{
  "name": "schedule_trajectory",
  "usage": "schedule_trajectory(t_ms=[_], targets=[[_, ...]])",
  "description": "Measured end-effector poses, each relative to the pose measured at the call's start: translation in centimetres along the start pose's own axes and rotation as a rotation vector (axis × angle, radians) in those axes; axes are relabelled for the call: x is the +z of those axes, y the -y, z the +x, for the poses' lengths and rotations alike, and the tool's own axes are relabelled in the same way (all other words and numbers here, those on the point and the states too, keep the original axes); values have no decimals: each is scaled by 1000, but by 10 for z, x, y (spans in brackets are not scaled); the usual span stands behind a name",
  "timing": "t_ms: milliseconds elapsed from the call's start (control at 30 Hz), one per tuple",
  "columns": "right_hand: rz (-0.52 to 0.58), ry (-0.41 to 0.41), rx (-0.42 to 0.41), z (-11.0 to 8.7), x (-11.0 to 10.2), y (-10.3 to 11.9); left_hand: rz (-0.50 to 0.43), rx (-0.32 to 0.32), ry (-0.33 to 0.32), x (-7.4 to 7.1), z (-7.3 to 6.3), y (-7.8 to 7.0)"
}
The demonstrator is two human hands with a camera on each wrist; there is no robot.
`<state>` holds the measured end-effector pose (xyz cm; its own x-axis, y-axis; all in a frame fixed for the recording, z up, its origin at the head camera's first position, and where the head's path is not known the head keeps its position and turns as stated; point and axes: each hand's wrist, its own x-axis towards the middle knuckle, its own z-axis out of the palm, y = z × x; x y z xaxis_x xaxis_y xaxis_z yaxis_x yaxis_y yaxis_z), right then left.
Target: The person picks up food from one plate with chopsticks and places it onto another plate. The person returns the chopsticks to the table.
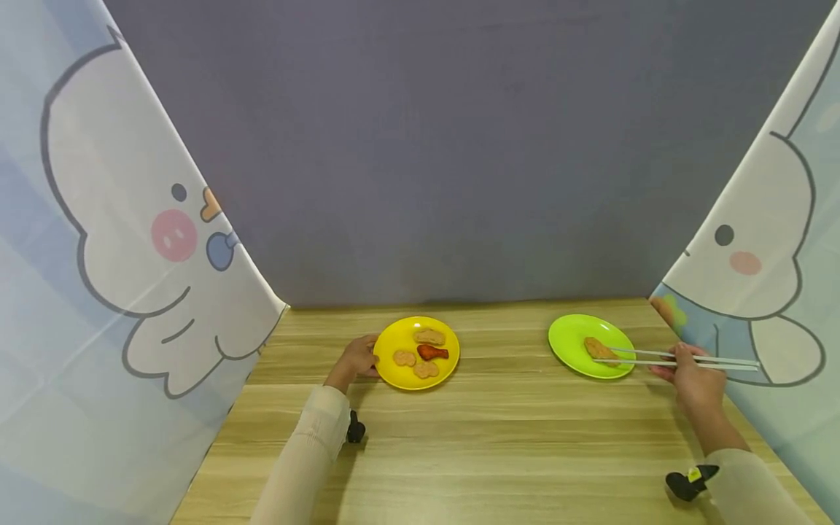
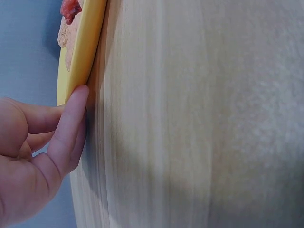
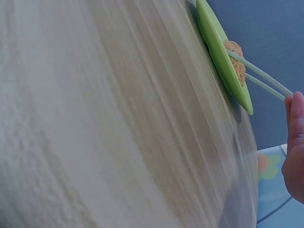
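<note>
My left hand (image 1: pixel 358 357) pinches the left rim of a yellow plate (image 1: pixel 387 335), thumb and fingers on its edge in the left wrist view. On that plate lie a red-brown drumstick (image 1: pixel 433 353) and several tan nugget-like pieces (image 1: pixel 425 370). To the right, my right hand (image 1: pixel 698 379) holds a pair of pale chopsticks (image 1: pixel 712 362). Their tips reach over a green plate (image 1: pixel 566 337) and lie at either side of a golden-brown fried piece (image 1: pixel 599 350). In the right wrist view this piece (image 3: pixel 236 61) sits on the green plate, between the chopsticks.
Both plates stand on a wood-grain table (image 1: pixel 499 437), well apart. A grey panel (image 1: pixel 459 160) rises behind the table. Cartoon-printed sheets (image 1: pixel 131 219) flank it left and right. A black wrist device (image 1: pixel 355 428) shows by the left sleeve, another (image 1: pixel 685 485) by the right.
</note>
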<state>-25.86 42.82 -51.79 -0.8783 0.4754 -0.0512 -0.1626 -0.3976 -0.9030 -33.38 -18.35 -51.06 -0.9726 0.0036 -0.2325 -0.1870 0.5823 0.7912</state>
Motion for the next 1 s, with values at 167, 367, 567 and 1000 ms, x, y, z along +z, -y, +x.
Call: schedule_trajectory(t_ms=[167, 367, 567, 1000], targets=[[19, -22, -1, 2, 6, 0, -15, -10, 5, -1, 0, -2], [48, -26, -27, 4, 18, -2, -24, -3, 6, -1, 0, -3], [65, 20, -2, 5, 26, -1, -29, -16, 16, -1, 1, -2], [72, 80, -37, 4, 49, -7, -32, -19, 16, -1, -2, -2]])
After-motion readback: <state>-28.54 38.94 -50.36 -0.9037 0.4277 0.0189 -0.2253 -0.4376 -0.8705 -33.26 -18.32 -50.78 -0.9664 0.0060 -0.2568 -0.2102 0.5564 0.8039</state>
